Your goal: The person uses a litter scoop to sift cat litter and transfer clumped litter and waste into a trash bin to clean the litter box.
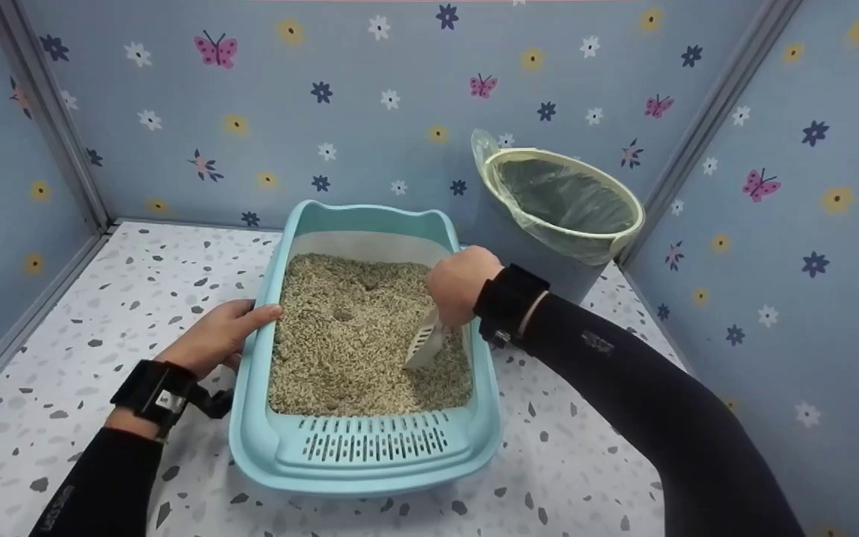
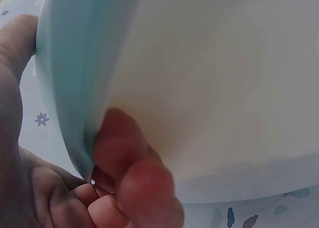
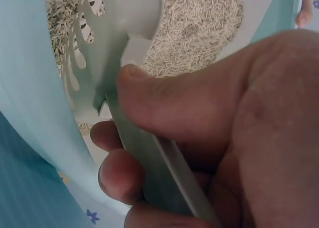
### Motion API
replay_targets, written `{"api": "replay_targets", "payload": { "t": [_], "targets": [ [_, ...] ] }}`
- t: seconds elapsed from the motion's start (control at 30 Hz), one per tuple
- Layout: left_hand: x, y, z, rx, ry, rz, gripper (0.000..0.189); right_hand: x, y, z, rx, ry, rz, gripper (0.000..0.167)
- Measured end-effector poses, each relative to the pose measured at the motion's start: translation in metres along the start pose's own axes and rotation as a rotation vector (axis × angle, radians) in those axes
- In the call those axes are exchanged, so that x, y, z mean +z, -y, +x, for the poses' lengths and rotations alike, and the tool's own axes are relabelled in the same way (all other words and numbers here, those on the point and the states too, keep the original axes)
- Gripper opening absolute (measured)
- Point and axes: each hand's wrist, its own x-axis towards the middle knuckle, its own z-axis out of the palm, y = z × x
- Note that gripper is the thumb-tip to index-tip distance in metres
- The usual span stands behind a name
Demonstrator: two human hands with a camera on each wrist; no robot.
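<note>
A light blue litter box [image 1: 366, 477] with a slotted front ledge holds beige pellet litter [image 1: 347, 335]. My left hand [image 1: 217, 335] grips its left rim, thumb on top; in the left wrist view the curled fingers [image 2: 134, 163] reach under the rim against the pale outer wall. My right hand [image 1: 463, 287] grips the handle of a slotted, pale litter scoop [image 1: 426, 343] over the right part of the box. The scoop's tip meets the litter. In the right wrist view, the thumb lies along the scoop handle [image 3: 159, 173] and the fingers curl round it.
Behind the box on the right stands a bin [image 1: 634, 216] lined with a clear bag, close to my right forearm. Flower-patterned panels [image 1: 370, 112] enclose the back and sides. The speckled table [image 1: 191, 470] lies under everything.
</note>
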Motion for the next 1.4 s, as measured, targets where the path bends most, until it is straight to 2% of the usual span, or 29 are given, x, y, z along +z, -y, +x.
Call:
{"api": "replay_targets", "payload": {
  "t": [0.13,0.33,0.53,0.83,1.07,1.2,1.4],
  "targets": [
    [0.001,0.000,0.001,-0.001,-0.003,0.002,0.074,0.001,-0.001,0.008,-0.033,0.017,0.030,0.031],
    [0.001,0.000,0.002,-0.005,0.000,-0.002,0.071,0.003,0.000,0.020,-0.037,0.032,0.067,0.031],
    [0.000,0.001,0.000,-0.005,-0.004,-0.005,0.071,0.006,0.007,0.032,-0.055,-0.011,0.100,0.032],
    [0.001,0.002,0.001,-0.007,0.004,-0.002,0.074,0.029,0.009,0.051,-0.073,-0.078,0.225,0.032],
    [0.001,0.004,0.001,-0.008,-0.006,0.012,0.070,0.038,0.011,0.066,-0.069,-0.077,0.361,0.044],
    [0.002,0.003,0.000,-0.007,-0.006,0.014,0.069,0.041,0.015,0.076,-0.044,-0.072,0.337,0.045],
    [0.001,0.002,0.000,-0.005,-0.012,0.009,0.069,0.040,0.015,0.084,-0.046,-0.109,0.199,0.040]
  ]
}}
